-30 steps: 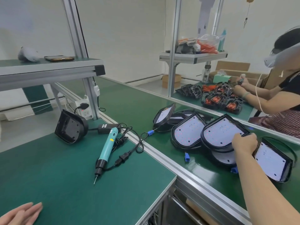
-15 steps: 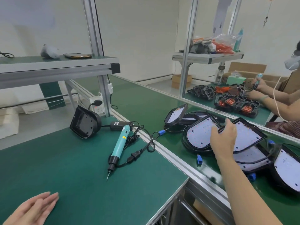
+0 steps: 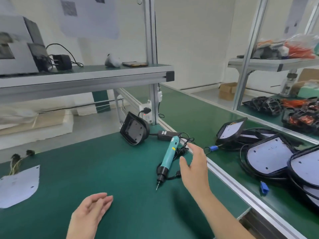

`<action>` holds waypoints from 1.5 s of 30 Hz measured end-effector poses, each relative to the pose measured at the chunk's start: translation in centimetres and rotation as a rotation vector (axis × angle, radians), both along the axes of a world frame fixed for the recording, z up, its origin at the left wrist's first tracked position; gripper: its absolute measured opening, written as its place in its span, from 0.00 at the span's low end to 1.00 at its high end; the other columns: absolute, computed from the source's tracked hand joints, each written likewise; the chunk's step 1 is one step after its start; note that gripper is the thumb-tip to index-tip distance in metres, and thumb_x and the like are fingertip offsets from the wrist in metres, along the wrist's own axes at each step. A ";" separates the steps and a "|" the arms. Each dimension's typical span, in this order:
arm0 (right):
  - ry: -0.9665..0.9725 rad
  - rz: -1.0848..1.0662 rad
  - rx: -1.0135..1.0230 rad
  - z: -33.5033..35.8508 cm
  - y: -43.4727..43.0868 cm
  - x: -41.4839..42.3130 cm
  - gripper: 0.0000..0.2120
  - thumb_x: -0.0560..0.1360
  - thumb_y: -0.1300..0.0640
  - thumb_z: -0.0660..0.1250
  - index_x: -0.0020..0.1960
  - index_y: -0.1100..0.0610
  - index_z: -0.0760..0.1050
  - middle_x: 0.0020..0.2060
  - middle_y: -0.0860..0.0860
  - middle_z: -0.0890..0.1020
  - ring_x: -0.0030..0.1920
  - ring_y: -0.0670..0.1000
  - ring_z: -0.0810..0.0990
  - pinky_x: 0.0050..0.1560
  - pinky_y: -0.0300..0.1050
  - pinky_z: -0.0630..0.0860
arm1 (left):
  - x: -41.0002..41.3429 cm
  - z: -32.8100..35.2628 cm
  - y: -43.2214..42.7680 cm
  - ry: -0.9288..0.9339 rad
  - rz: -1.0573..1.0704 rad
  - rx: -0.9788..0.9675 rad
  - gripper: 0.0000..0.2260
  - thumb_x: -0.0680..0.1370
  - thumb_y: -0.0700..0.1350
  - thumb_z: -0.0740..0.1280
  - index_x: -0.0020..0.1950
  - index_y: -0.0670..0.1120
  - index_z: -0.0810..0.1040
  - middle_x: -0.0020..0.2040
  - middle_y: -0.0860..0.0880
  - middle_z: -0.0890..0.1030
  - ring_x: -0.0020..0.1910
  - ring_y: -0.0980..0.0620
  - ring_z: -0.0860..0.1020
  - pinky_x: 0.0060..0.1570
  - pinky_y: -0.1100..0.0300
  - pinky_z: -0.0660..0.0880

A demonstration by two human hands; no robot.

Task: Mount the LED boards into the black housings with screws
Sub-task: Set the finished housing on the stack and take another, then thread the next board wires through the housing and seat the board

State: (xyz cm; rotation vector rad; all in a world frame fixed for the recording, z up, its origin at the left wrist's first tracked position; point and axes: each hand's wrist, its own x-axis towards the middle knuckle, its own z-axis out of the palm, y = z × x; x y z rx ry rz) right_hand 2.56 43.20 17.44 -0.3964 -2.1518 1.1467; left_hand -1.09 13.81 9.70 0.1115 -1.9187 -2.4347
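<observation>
hovering beside the screwdriver [image 3: 168,157], the right hand [image 3: 193,168] is spread, nothing grasped; the left hand [image 3: 91,211] is held loose, empty. housing [image 3: 134,131] is propped behind, board [image 3: 19,185] far left. the cord [image 3: 183,150] could be snagged on lifting.

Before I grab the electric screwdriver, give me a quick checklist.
1. Right hand open, beside the electric screwdriver: ok.
2. Left hand empty: ok.
3. Bit fitted in the screwdriver: ok.
4. Black housing flat in front of you: not ok, it stands tilted at the far edge of the green mat.
5. LED board in that housing: not ok, it lies loose at the left.
6. Plug seated in the power strip: ok.
</observation>
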 end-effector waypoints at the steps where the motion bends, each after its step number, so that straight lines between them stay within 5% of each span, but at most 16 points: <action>1: -0.006 0.029 -0.007 -0.3 -0.8 -0.7 0.23 0.79 0.64 0.65 0.73 0.56 0.68 0.66 0.46 0.71 0.68 0.44 0.66 0.70 0.38 0.61 | 0.1 -0.1 0.1 0.011 0.009 -0.041 0.08 0.81 0.27 0.59 0.51 0.30 0.77 0.44 0.31 0.83 0.44 0.45 0.86 0.49 0.59 0.81; 8: -0.168 0.175 -0.012 -1.6 -5.1 -8.0 0.20 0.81 0.61 0.62 0.73 0.55 0.68 0.67 0.48 0.71 0.69 0.50 0.70 0.69 0.46 0.68 | 0.6 0.5 1.4 0.057 0.061 -0.363 0.09 0.78 0.31 0.67 0.45 0.43 0.82 0.40 0.49 0.87 0.44 0.53 0.86 0.53 0.60 0.78; 14: -0.356 0.217 0.190 -1.4 -7.7 -15.7 0.19 0.85 0.53 0.54 0.76 0.48 0.64 0.59 0.57 0.73 0.50 0.58 0.77 0.49 0.49 0.72 | 0.0 0.7 1.6 0.038 0.105 -0.395 0.09 0.77 0.31 0.66 0.43 0.43 0.82 0.39 0.49 0.87 0.40 0.53 0.86 0.50 0.56 0.80; 17: -0.461 0.224 0.315 -1.2 -7.9 -18.9 0.20 0.86 0.49 0.49 0.77 0.47 0.61 0.59 0.61 0.76 0.57 0.62 0.77 0.53 0.51 0.72 | 0.0 0.5 1.8 0.051 0.125 -0.404 0.10 0.77 0.30 0.66 0.41 0.42 0.82 0.37 0.48 0.86 0.39 0.53 0.86 0.46 0.61 0.82; 21: -0.558 0.200 0.401 -1.2 -7.4 -21.8 0.18 0.86 0.52 0.47 0.71 0.57 0.68 0.61 0.61 0.79 0.60 0.62 0.77 0.51 0.50 0.72 | -0.3 0.6 2.0 0.037 0.152 -0.400 0.11 0.76 0.29 0.67 0.39 0.42 0.82 0.35 0.49 0.86 0.37 0.53 0.86 0.43 0.67 0.80; 24: -0.530 0.136 0.460 -1.5 -7.3 -22.2 0.16 0.86 0.55 0.50 0.61 0.62 0.73 0.56 0.61 0.82 0.57 0.62 0.80 0.51 0.50 0.74 | -0.3 0.9 2.0 0.027 0.152 -0.414 0.11 0.75 0.30 0.68 0.38 0.44 0.82 0.35 0.49 0.86 0.36 0.53 0.85 0.44 0.61 0.82; 30: -0.414 0.156 0.294 -2.9 -9.4 -18.9 0.14 0.83 0.58 0.53 0.42 0.55 0.72 0.40 0.56 0.82 0.44 0.60 0.76 0.41 0.48 0.68 | 0.4 1.7 1.9 0.011 0.110 -0.430 0.08 0.76 0.34 0.67 0.40 0.45 0.81 0.37 0.51 0.86 0.38 0.55 0.85 0.48 0.55 0.82; 38: -0.346 0.222 0.145 -3.9 -13.7 -13.5 0.10 0.81 0.53 0.62 0.42 0.53 0.73 0.33 0.50 0.81 0.39 0.56 0.76 0.41 0.49 0.70 | 0.4 2.4 1.0 -0.046 0.050 -0.332 0.09 0.77 0.35 0.65 0.41 0.45 0.81 0.38 0.49 0.85 0.41 0.52 0.85 0.51 0.53 0.82; 42: -0.380 0.244 -0.038 -4.2 -14.5 -12.5 0.07 0.77 0.61 0.63 0.49 0.49 0.71 0.38 0.51 0.81 0.40 0.56 0.82 0.47 0.51 0.77 | -1.9 4.2 -2.5 -0.080 0.226 -0.465 0.08 0.77 0.40 0.65 0.40 0.49 0.81 0.38 0.52 0.82 0.36 0.56 0.77 0.39 0.65 0.75; 45: -0.389 0.274 -0.163 -4.5 -14.8 -12.0 0.20 0.77 0.62 0.60 0.65 0.44 0.69 0.44 0.54 0.82 0.42 0.59 0.84 0.48 0.52 0.77 | -6.0 6.7 -8.6 -0.149 0.501 -0.671 0.09 0.78 0.39 0.61 0.42 0.48 0.79 0.40 0.51 0.82 0.37 0.52 0.77 0.37 0.58 0.75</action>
